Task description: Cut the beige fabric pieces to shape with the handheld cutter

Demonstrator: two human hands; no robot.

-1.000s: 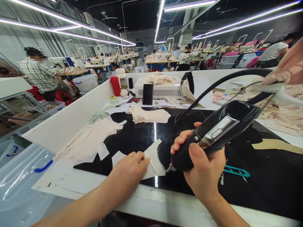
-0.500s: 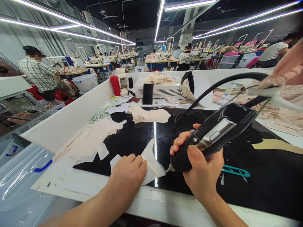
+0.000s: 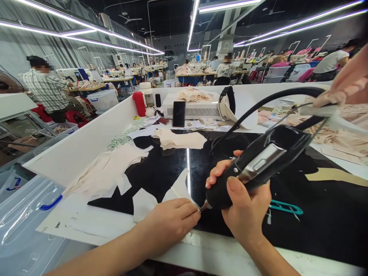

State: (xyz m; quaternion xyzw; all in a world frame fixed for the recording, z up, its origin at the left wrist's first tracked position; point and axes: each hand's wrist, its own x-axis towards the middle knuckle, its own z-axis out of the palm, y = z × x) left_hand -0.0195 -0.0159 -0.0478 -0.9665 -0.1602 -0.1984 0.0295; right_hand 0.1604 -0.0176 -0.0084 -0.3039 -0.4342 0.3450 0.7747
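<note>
My right hand (image 3: 244, 207) grips a black corded handheld cutting tool (image 3: 258, 161), its metal tip pointing down-left at the black table top (image 3: 161, 172). My left hand (image 3: 172, 222) pinches the edge of a pale fabric piece (image 3: 179, 188) right at the tool's tip. The fabric piece lies partly under my left fingers. Another white scrap (image 3: 142, 203) sits just left of my left hand.
Cream fabric pieces (image 3: 106, 168) and a folded stack (image 3: 179, 140) lie farther back. A white machine (image 3: 195, 109) with a phone (image 3: 179, 114), a red bottle (image 3: 140, 103) and teal snips (image 3: 284, 209) are on the table. Clear plastic bin (image 3: 25, 218) at left. Another person's hand (image 3: 345, 86) at upper right.
My left hand slid right toward the tool tip and now pinches the fabric's edge, which has lifted and folded. The tool stayed nearly still.
</note>
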